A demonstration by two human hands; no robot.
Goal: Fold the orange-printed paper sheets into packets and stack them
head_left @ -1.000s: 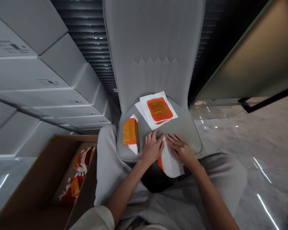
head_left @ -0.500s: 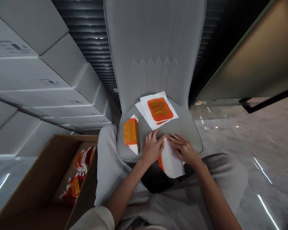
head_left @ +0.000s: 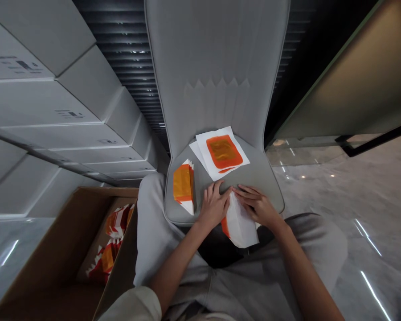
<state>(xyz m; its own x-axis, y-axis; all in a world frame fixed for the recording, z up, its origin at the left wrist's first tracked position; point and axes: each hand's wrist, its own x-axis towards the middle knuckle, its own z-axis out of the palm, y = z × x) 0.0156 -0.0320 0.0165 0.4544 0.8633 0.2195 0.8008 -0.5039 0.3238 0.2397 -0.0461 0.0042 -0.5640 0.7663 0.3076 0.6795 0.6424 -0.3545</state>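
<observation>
A white paper sheet (head_left: 242, 225) with an orange-red patch along its left side lies partly folded at the front edge of the grey chair seat (head_left: 203, 214), its lower end hanging past the edge. At its far corner, my left hand (head_left: 214, 205) closes thumb and fingers on the paper. My right hand (head_left: 259, 206) presses its fingers together on the same corner from the right, covering part of the sheet. Left of my hands lies a stack of folded paper pieces (head_left: 183, 186), orange and gold with white points. Behind them are flat white sheets (head_left: 215, 174) with an orange and gold square.
A cardboard box (head_left: 63, 232) stands open on the floor to the left, with several folded orange and white pieces (head_left: 108, 258) inside. White cartons (head_left: 76, 100) are stacked beyond it. The chair's backrest (head_left: 217, 58) rises ahead. A glass panel (head_left: 350, 76) is at the right.
My hands stay at the paper's far corner. The right fingers shift very slightly along it. The whole view drifts a little to the right.
</observation>
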